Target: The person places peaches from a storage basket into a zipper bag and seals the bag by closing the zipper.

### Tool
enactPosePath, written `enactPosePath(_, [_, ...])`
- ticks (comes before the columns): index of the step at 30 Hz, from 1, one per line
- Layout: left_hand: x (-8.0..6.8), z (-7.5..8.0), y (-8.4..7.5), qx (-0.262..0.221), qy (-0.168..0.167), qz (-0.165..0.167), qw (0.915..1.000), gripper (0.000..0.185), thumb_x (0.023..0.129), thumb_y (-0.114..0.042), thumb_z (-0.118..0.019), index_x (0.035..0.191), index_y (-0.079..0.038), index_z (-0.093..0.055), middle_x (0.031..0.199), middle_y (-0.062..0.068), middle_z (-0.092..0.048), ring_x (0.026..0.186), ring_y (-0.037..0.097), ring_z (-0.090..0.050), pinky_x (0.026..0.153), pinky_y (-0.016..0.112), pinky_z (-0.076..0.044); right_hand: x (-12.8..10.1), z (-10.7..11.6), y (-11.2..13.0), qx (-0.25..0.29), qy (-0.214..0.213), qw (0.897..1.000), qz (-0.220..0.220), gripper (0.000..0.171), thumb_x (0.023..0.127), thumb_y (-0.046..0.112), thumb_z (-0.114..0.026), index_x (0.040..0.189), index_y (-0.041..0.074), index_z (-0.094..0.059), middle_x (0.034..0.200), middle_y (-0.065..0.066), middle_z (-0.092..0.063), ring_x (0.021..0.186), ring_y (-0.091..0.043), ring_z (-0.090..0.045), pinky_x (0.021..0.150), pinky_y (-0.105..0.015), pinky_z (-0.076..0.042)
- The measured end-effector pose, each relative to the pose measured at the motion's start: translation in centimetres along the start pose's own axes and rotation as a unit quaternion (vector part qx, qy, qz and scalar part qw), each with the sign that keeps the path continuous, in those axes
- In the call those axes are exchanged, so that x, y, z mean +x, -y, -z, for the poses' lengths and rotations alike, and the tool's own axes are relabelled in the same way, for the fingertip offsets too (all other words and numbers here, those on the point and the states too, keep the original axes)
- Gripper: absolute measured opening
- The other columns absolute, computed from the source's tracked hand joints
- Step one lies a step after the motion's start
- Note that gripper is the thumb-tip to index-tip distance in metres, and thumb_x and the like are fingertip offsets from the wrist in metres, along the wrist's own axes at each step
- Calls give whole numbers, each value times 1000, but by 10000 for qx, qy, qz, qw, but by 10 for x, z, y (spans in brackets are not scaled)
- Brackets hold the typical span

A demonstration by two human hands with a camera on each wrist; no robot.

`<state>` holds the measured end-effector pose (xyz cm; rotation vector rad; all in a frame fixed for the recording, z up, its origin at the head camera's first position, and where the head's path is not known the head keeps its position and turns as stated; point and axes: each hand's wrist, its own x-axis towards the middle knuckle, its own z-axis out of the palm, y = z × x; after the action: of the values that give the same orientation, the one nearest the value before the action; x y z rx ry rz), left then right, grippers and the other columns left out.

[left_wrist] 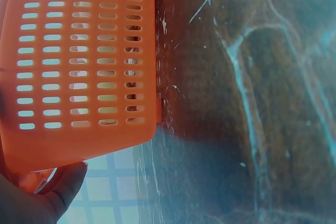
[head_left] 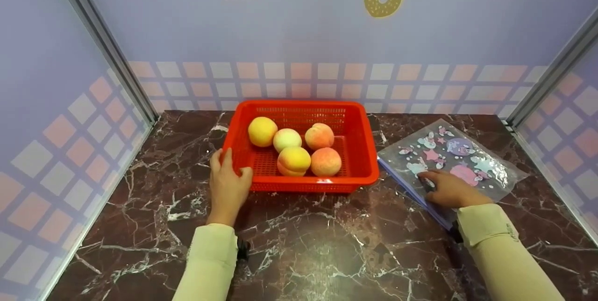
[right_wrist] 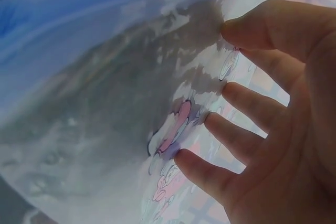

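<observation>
A red plastic basket (head_left: 369,151) with slotted walls stands near the back of the counter, with several peaches (head_left: 325,161) lying inside. At its front left corner my left hand (head_left: 228,186) grips the rim; the left wrist view shows a finger (left_wrist: 71,182) under the rim beside the slotted wall. To the right, a clear zip bag (head_left: 448,151) with pink, purple and white cartoon prints lies flat, its blue-purple zip edge (head_left: 402,182) facing front left. My right hand (head_left: 451,189) is over the bag, fingers spread and fingertips (right_wrist: 191,158) touching the film.
The dark marbled counter (head_left: 299,254) extends in front of the basket. A lilac back wall (head_left: 299,25) with pink and white squares rises behind it. Side panels (head_left: 60,142) close off the left and right.
</observation>
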<state>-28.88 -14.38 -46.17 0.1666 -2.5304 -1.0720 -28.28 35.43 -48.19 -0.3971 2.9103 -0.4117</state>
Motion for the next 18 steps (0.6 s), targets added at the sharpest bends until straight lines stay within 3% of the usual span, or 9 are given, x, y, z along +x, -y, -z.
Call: enactPosePath(18, [1, -1, 1, -47, 7, 37, 10000, 64, 84, -17, -56, 145, -1, -42, 150, 19, -31, 124, 42, -47, 105, 51, -39, 3, 4, 9, -113, 213, 9995, -220, 61, 83, 18, -61, 140, 0, -47, 140, -35, -42, 126, -55, -42, 101, -64, -37])
